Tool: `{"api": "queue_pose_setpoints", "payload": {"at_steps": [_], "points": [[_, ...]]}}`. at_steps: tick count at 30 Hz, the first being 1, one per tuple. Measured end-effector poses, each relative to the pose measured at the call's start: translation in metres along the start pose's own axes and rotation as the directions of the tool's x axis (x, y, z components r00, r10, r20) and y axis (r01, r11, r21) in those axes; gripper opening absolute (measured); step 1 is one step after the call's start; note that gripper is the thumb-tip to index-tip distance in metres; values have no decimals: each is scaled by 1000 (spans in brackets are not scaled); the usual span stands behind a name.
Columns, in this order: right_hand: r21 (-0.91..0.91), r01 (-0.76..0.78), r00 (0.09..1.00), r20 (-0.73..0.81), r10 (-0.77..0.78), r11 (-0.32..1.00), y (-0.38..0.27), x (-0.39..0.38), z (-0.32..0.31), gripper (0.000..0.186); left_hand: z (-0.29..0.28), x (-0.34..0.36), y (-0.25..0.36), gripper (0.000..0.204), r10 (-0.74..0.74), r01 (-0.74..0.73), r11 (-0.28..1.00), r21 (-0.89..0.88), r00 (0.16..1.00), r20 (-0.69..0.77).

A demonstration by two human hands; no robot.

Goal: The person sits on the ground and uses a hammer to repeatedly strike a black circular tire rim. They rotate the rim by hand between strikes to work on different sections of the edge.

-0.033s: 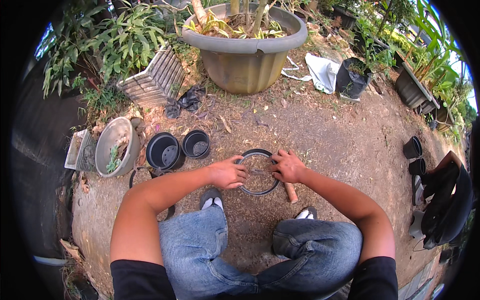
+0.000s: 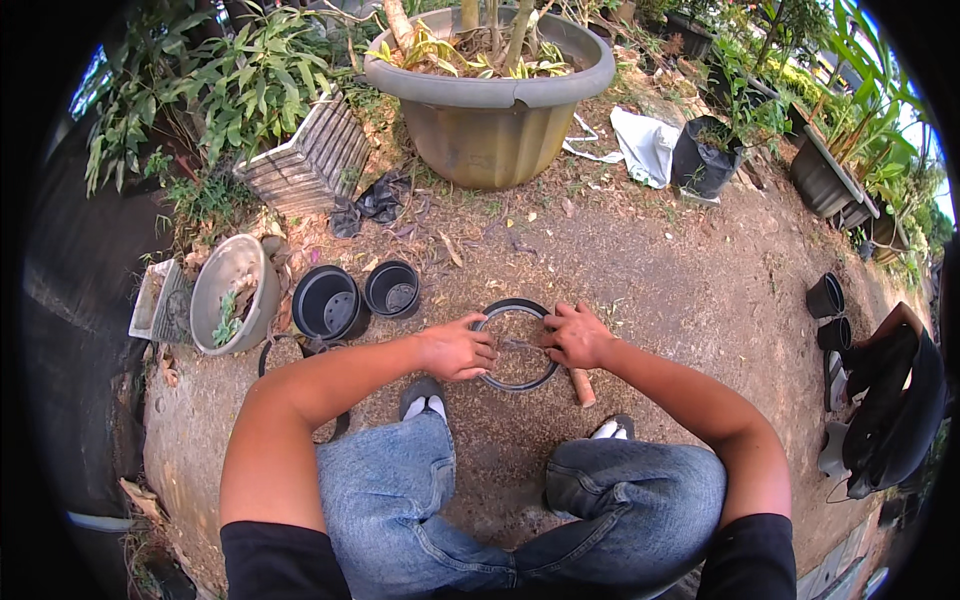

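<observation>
Between my feet is a round black rim [image 2: 516, 389], like the rim of a plant pot, with brown soil or ground showing inside it. My left hand [image 2: 458, 349] grips its left side, fingers curled over the edge. On the opposite side my right hand [image 2: 580, 337] holds the rim with bent fingers. Below the right palm a wooden handle [image 2: 582, 387] sticks out; its other end is hidden by the hand and rim. A thin greyish piece shows inside the circle, too small to make out.
Two black plastic pots [image 2: 330, 303] and a wide grey basin [image 2: 236, 296] stand to the left. A large planter [image 2: 485, 135] is ahead, beside a white sack [image 2: 643, 146]. Small black pots [image 2: 826, 295] and a dark draped item [image 2: 893, 405] are at the right.
</observation>
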State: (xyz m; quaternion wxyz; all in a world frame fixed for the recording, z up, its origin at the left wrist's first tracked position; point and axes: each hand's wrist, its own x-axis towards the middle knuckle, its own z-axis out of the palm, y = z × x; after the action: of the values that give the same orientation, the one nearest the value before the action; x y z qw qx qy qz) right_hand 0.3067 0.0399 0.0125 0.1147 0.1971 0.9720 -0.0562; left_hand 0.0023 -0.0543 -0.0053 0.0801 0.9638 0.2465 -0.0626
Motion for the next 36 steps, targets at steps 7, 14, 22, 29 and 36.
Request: {"api": "queue_pose_setpoints", "payload": {"at_steps": [7, 14, 22, 29, 36], "points": [[79, -3, 995, -104, 11, 997, -6, -12, 16, 37, 12, -3, 23, 34, -87, 84, 996, -38, 994, -68], [18, 41, 994, 97, -43, 999, -23, -11, -11, 43, 12, -7, 34, 35, -205, 202, 978, -59, 977, -52], [22, -77, 995, 66, 75, 997, -31, 1, 13, 50, 5, -3, 38, 34, -241, 239, 969, -66, 970, -16], [124, -129, 987, 109, 116, 984, -38, 12, 16, 33, 1, -2, 41, 33, -253, 253, 963, -91, 967, 6], [126, -127, 987, -85, 138, 984, -25, 18, 46, 16, 4, -1, 40, 33, -260, 258, 959, -118, 966, -1]]}}
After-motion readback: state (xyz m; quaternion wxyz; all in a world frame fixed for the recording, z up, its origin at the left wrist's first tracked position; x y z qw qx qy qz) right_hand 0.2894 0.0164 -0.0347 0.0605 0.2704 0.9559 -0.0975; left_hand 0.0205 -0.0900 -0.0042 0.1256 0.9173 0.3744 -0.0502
